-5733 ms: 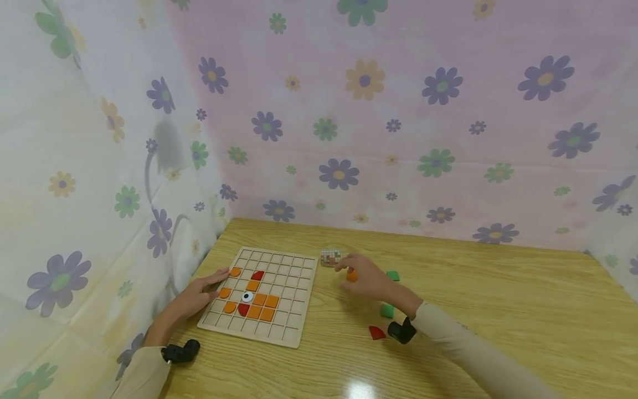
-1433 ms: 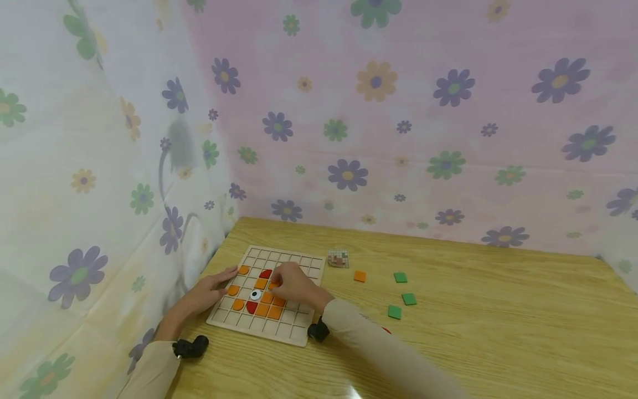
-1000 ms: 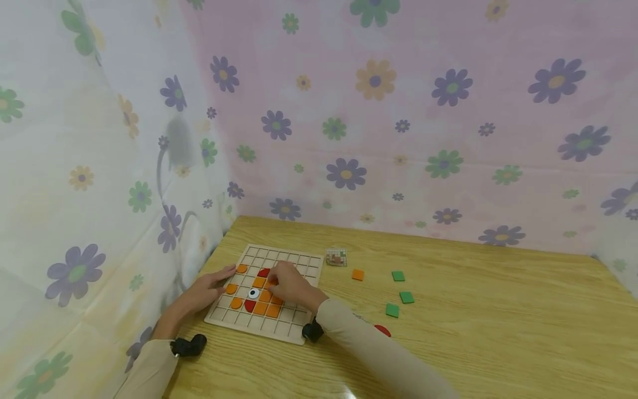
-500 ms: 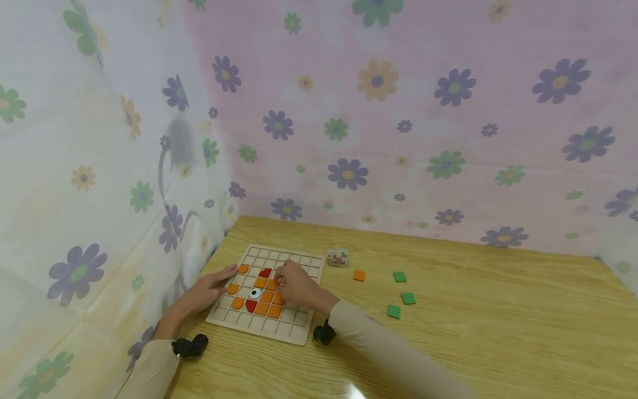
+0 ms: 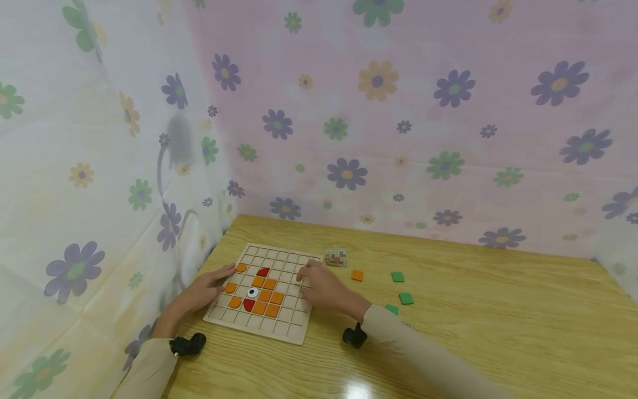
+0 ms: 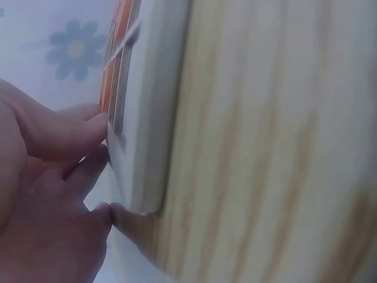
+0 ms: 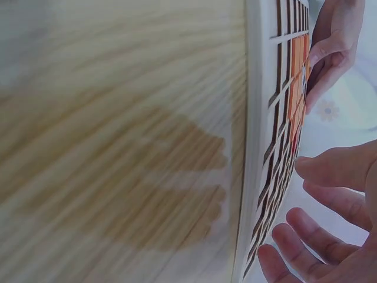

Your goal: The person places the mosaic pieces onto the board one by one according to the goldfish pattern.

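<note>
A wooden grid board lies at the left of the table. On it sit several orange squares, a white eye disc, two red rounded pieces and three orange rounded pieces near the left side. My left hand rests at the board's left edge. In the left wrist view its thumb and fingertips touch that edge. Above the board's right side hovers my right hand, fingers apart and loosely bent. The right wrist view shows nothing between those fingers.
Right of the board lie a small picture card, a loose orange square and three green squares. One green square is partly behind the right sleeve. A patterned cloth wall stands behind the table.
My right hand has let go and moved right, off the orange squares. Compared with the oldest frame, one more orange square lies in the upper row. My left hand stays at the edge.
</note>
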